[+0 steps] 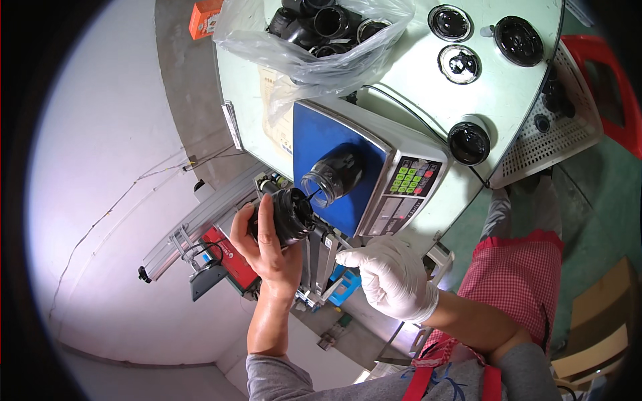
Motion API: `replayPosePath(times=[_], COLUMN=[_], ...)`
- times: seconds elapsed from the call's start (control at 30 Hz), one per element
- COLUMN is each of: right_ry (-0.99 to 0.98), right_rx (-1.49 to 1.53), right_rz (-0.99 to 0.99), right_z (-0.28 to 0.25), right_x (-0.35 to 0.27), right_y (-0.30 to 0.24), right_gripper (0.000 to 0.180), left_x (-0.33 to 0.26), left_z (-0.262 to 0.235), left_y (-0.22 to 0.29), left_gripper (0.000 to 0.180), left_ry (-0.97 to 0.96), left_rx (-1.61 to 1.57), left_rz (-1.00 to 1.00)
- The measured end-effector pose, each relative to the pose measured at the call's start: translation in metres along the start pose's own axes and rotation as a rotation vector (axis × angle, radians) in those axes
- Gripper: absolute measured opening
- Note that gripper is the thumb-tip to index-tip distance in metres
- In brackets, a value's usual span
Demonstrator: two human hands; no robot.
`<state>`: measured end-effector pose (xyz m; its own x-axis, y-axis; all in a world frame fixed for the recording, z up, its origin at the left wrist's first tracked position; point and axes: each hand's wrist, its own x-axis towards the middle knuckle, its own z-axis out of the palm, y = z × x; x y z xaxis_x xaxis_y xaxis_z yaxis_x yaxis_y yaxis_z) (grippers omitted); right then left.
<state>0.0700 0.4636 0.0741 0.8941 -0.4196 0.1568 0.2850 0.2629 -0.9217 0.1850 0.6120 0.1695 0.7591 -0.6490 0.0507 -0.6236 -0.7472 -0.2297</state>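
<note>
My bare left hand (pixel 272 244) grips a black-smeared jar (pixel 287 219), tilted with its mouth toward the right. A thin black strand (pixel 313 195) runs from its rim to the mouth of a clear glass jar (pixel 338 172), which has dark contents. That glass jar stands on the blue plate (pixel 314 137) of a weighing scale with a green-and-red keypad. My right hand (pixel 394 279), in a white glove, is closed just below the scale's near edge, apart from both jars. Whatever its curled fingers may hold is hidden.
A clear plastic bag (pixel 241 37) of black jars lies at the back. Black-coated lids (pixel 449 23) and another jar of black liquid (pixel 469 142) are on the table's right, near a cable (pixel 408 110). Beyond the edge stand a white basket (pixel 535 150) and a red stool (pixel 612 87).
</note>
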Motion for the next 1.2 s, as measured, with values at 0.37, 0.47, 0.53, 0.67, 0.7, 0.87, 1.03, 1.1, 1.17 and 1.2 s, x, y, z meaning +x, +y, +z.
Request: replayPosePath(times=[0.37, 0.47, 0.53, 0.67, 0.7, 0.87, 1.03, 1.1, 1.17, 1.2], right_ry=[0.03, 0.001, 0.006, -0.005, 0.011, 0.016, 0.04, 0.02, 0.0, 0.011], right_rx=[-0.028, 0.039, 0.021, 0.018, 0.023, -0.015, -0.004, 0.013, 0.029, 0.022], right_rz=[-0.015, 0.026, 0.031, 0.03, 0.02, 0.013, 0.012, 0.021, 0.03, 0.021], right_z=[0.007, 0.002, -0.001, -0.001, 0.0, 0.001, 0.004, 0.003, 0.003, 0.005], right_x=[0.004, 0.005, 0.004, 0.001, 0.002, -0.002, 0.0, 0.0, 0.0, 0.0], right_y=[0.003, 0.004, 0.003, 0.001, 0.0, 0.0, -0.001, -0.001, 0.0, 0.0], right_gripper=[0.039, 0.04, 0.041, 0.041, 0.042, 0.045, 0.037, 0.036, 0.035, 0.034], left_x=[0.0, 0.0, 0.001, 0.0, 0.001, 0.001, 0.001, 0.002, 0.002, 0.002], left_z=[-0.003, -0.004, -0.004, -0.004, -0.003, -0.002, -0.001, -0.001, -0.002, -0.002], left_y=[0.0, -0.003, -0.003, 0.0, 0.001, 0.004, 0.005, 0.005, 0.006, 0.006], left_gripper=[0.079, 0.083, 0.083, 0.079, 0.079, 0.079, 0.083, 0.085, 0.086, 0.086], left_ry=[0.023, 0.006, 0.007, -0.001, 0.001, -0.008, -0.013, -0.01, -0.012, -0.012], left_rx=[0.008, 0.016, 0.026, 0.015, 0.01, -0.004, 0.003, -0.012, 0.001, 0.001], left_rz=[0.008, 0.01, 0.01, -0.004, -0.003, -0.001, -0.014, -0.022, -0.023, -0.022])
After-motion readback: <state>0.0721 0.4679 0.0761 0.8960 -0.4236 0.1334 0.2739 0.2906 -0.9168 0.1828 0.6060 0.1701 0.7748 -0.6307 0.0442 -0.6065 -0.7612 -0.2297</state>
